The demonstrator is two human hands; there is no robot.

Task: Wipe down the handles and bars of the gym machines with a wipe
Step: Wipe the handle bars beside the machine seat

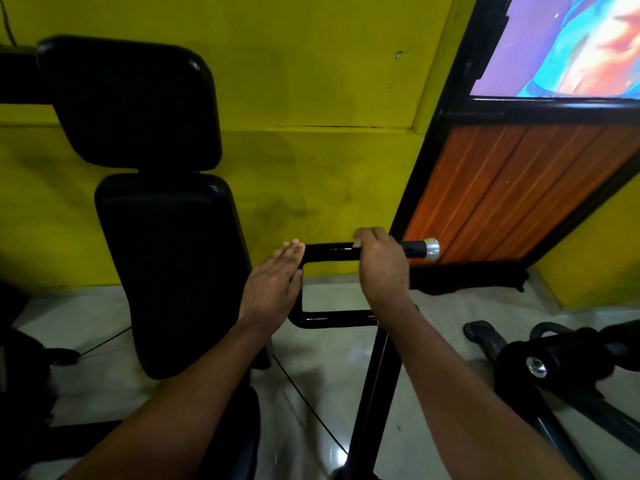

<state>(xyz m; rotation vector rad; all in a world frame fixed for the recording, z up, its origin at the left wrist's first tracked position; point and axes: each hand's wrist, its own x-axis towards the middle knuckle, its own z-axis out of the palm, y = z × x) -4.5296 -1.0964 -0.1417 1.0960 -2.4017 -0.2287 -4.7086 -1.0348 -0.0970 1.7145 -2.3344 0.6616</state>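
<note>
**Q:** ok so where's everything sitting right now? which way would you slide?

**Me:** My right grip [382, 268] is curled over the top bar [332, 251] and clamped on it, with the wipe [356, 244] tucked under my fingers. Only a pale corner pokes out on the 9 o'clock side. The bar's long axis runs flat, 9 to 3. From that grip the bare glossy stretch lies at 9 o'clock and ends at the bend. The sleeve [412, 249] and silver cap [432, 249] lie at 3 o'clock, just beside my knuckles.

**Q:** and the other one?

**Me:** My left grip [273, 282] is apart, fingers straight and flat. It's laid against the bend at the 9 o'clock end as far as I can tell, holding nothing. So it's the one nearer the bend, and nearer the lower bar [332, 319] down at 6 o'clock. The wipe's in the right though, so I reckon the right one does the sliding, straight along that axis, while the left just steadies things. Going toward 9, I'd probably bump my own fingertips unless the left shifts.

**Q:** any brand or sticker on it?

**Me:** nope, nothing I can read. There's a faint mark on the sleeve but it's too small to tell. The picture [568, 46] up at 1 o'clock is just colours, no lettering. The pad [173, 271] at 9 o'clock is plain black.
</note>
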